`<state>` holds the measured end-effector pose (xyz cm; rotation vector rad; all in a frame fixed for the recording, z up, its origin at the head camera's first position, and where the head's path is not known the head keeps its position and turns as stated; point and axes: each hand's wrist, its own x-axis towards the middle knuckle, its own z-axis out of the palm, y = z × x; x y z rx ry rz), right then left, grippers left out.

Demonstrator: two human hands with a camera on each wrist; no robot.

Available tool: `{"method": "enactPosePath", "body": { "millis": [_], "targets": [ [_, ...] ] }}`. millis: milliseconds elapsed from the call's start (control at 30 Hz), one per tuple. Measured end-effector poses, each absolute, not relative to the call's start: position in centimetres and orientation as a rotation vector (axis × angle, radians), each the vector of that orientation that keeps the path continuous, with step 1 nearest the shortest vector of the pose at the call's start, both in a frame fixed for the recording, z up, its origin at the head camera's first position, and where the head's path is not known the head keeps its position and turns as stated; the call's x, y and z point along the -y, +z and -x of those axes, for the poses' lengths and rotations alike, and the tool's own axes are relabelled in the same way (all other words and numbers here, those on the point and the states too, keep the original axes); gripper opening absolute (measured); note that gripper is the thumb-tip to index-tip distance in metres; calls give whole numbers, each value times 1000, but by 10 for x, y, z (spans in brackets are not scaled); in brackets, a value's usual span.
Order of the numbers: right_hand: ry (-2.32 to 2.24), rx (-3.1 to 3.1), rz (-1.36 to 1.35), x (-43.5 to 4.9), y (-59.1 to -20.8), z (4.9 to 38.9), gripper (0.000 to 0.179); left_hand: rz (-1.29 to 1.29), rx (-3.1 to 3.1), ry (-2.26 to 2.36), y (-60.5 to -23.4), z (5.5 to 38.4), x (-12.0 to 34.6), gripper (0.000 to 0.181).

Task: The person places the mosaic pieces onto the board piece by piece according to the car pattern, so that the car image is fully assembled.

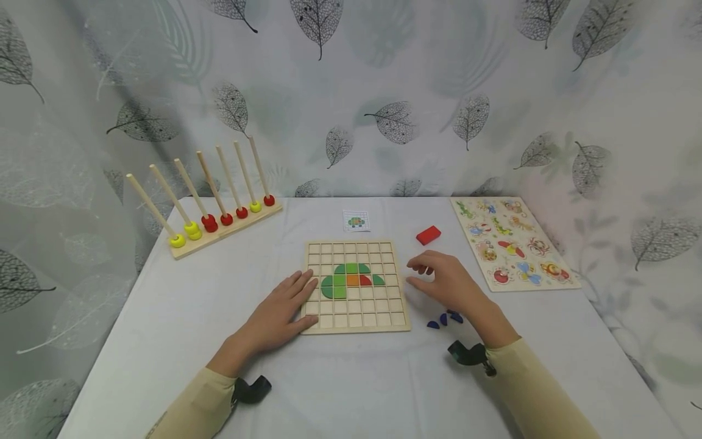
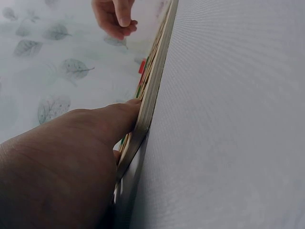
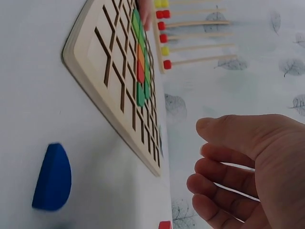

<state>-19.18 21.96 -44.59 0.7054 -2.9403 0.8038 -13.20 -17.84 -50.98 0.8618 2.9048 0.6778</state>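
A wooden grid board [image 1: 356, 323] lies mid-table, with green, orange and red pieces [image 1: 353, 280] set in cells around its middle. My left hand [image 1: 282, 311] rests on the board's left edge, fingers extended over it and thumb at the near left corner. In the left wrist view that thumb [image 2: 114, 119] lies against the board's side. Just off the board's right side hovers my right hand [image 1: 446, 283], fingers loosely bent and holding nothing. The right wrist view shows its thumb [image 3: 228, 133] apart from the fingers. Several blue half-round pieces [image 1: 433, 324] lie below this hand.
Beyond the right hand is a red block [image 1: 428, 235]. A small pattern card [image 1: 356, 221] lies behind the board. Back left stands a wooden peg rack [image 1: 241, 221] with red and yellow beads; at right lies an animal picture board [image 1: 482, 228]. A leaf-patterned curtain [image 1: 406, 164] hangs behind.
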Motion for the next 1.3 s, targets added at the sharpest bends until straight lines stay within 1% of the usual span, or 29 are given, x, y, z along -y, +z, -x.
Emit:
{"method": "enactPosePath", "body": {
  "millis": [500, 1033, 1300],
  "targets": [
    [781, 2930, -614, -256, -445, 191, 32, -861, -2893, 664, -512, 133, 179, 84],
    [734, 3016, -499, -284, -444, 184, 34, -853, -2886, 679, -510, 132, 179, 84],
    [745, 3035, -468, -297, -447, 181, 32, -853, -2890, 681, -510, 133, 179, 84]
  ]
}}
